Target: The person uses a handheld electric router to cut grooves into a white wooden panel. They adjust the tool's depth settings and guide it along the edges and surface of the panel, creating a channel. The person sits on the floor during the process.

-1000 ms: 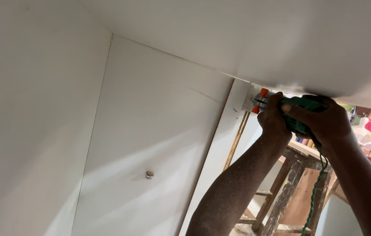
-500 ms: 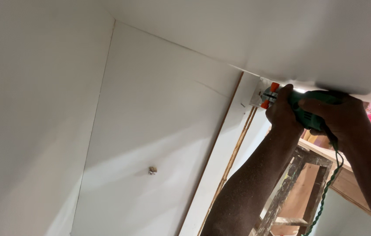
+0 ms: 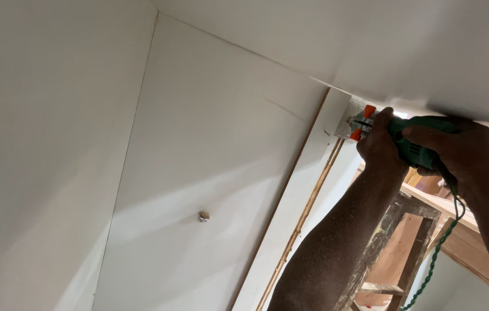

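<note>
Both hands and the green power tool (image 3: 414,144) sit slightly farther right than before. Left hand (image 3: 380,144) and right hand (image 3: 457,150) clamp its body, orange-tipped nose against the white panel (image 3: 221,150) under the ceiling (image 3: 371,40).

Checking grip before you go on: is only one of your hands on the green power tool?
No: both the left hand and right hand grip the green power tool.

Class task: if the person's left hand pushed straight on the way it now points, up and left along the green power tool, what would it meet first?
Probably the left hand would meet the tool's orange-tipped front end, then the white panel beyond it; depth is unclear.
</note>
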